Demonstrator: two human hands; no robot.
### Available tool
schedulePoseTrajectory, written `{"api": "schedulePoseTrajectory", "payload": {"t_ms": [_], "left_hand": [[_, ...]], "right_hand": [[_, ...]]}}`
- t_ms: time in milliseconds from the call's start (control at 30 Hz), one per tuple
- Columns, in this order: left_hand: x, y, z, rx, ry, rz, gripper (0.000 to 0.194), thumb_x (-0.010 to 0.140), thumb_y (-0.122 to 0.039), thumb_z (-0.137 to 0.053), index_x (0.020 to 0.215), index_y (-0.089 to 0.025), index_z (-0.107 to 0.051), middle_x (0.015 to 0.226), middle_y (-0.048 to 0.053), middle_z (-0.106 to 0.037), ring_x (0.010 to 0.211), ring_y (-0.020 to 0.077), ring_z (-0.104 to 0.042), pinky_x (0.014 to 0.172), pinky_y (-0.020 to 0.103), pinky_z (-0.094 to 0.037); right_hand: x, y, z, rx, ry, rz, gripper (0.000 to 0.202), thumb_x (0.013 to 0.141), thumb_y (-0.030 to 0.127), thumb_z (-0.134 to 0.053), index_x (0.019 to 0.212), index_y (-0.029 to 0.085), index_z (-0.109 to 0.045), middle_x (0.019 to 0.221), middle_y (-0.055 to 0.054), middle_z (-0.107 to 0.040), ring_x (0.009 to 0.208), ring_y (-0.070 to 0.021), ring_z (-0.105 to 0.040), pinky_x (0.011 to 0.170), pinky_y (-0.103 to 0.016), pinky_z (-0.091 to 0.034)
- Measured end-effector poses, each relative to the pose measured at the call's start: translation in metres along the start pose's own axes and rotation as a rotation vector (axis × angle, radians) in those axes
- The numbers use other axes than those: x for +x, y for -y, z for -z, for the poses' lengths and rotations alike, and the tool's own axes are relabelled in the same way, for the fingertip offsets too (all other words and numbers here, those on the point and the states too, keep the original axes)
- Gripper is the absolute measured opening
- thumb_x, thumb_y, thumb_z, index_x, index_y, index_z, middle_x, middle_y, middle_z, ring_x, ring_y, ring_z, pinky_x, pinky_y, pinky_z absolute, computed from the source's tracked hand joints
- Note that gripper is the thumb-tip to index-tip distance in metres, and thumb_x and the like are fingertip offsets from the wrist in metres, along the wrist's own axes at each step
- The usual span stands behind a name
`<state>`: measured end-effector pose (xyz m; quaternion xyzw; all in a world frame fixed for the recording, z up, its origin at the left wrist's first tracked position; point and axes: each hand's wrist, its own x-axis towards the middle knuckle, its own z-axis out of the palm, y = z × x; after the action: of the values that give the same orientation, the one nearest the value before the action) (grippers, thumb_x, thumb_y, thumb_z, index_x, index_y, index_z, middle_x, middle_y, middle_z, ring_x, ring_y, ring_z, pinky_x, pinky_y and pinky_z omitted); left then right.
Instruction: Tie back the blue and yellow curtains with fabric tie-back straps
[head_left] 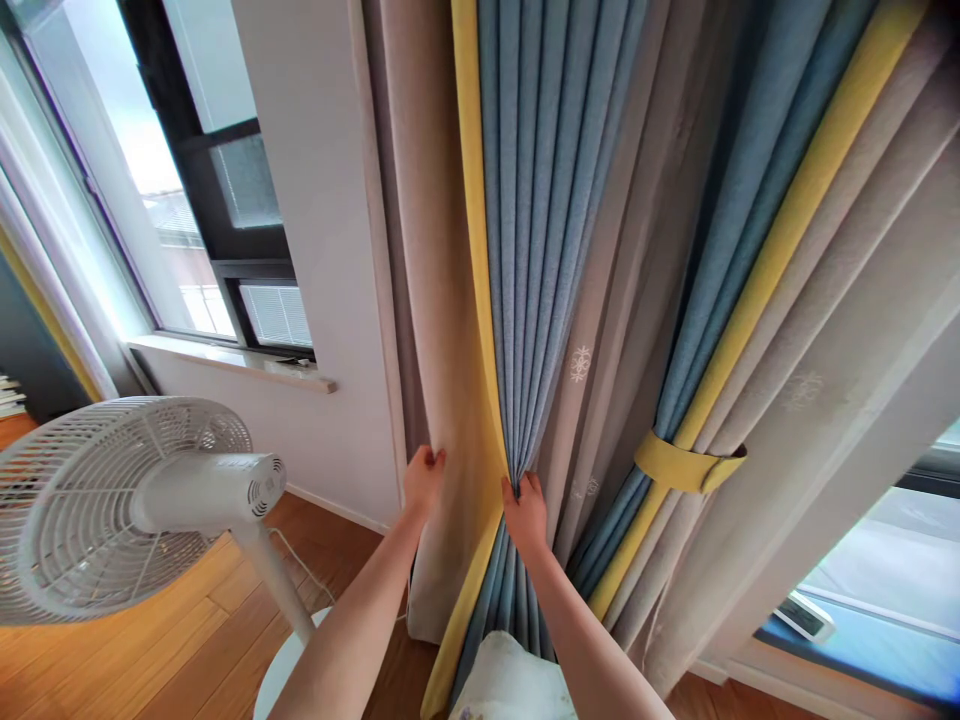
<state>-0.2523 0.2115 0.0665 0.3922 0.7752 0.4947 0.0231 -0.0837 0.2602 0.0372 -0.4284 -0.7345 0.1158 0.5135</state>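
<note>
A long curtain (544,200) with blue pleats, a yellow band and a beige section hangs in front of me. My right hand (526,510) is closed around the blue pleats, which are drawn to a narrow waist there and flare out below. To the left, my left hand (424,480) pinches the beige section of the curtain (450,330) near its outer side. Beside them on the right hangs a second curtain (750,250) in the same colours, gathered by a yellow tieback (686,465).
A white standing fan (202,490) is close by my left arm, its cord trailing on the wooden floor (187,640). Behind it are a window (247,190) and a sill (232,362). Pale patterned cloth (510,680) shows at the bottom. A small white device (806,617) lies at right.
</note>
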Motion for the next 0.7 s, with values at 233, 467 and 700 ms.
{"api": "schedulePoseTrajectory", "payload": {"t_ms": [233,467,700], "left_hand": [[-0.047,-0.041,-0.025,-0.125,0.188,-0.189,0.018,0.079,-0.035,-0.047,0.080,-0.021,-0.058,0.077,0.000,-0.065,0.069,0.0123,-0.060,0.065,0.023,-0.042],[-0.060,-0.063,-0.014,-0.100,0.300,-0.350,0.031,0.084,-0.035,-0.036,0.082,-0.021,-0.063,0.075,0.002,-0.067,0.066,0.0135,-0.060,0.060,0.022,-0.042],[-0.039,-0.035,0.010,-0.150,0.241,-0.466,0.034,0.085,-0.037,-0.031,0.084,-0.022,-0.062,0.091,0.002,-0.064,0.089,0.0148,-0.057,0.080,0.026,-0.043]], "right_hand": [[0.001,0.009,-0.001,0.068,0.019,-0.013,0.028,0.081,0.034,-0.034,0.086,0.016,-0.055,0.090,-0.010,-0.053,0.084,-0.0209,-0.053,0.074,-0.034,-0.041],[-0.007,0.013,0.000,0.050,0.028,0.035,0.025,0.078,0.035,-0.035,0.085,0.017,-0.050,0.088,-0.009,-0.049,0.081,-0.0200,-0.051,0.070,-0.033,-0.042],[-0.003,0.006,0.002,0.012,-0.023,-0.036,0.023,0.077,0.036,-0.035,0.073,0.018,-0.049,0.080,-0.007,-0.051,0.070,-0.0182,-0.051,0.061,-0.029,-0.039]]}}
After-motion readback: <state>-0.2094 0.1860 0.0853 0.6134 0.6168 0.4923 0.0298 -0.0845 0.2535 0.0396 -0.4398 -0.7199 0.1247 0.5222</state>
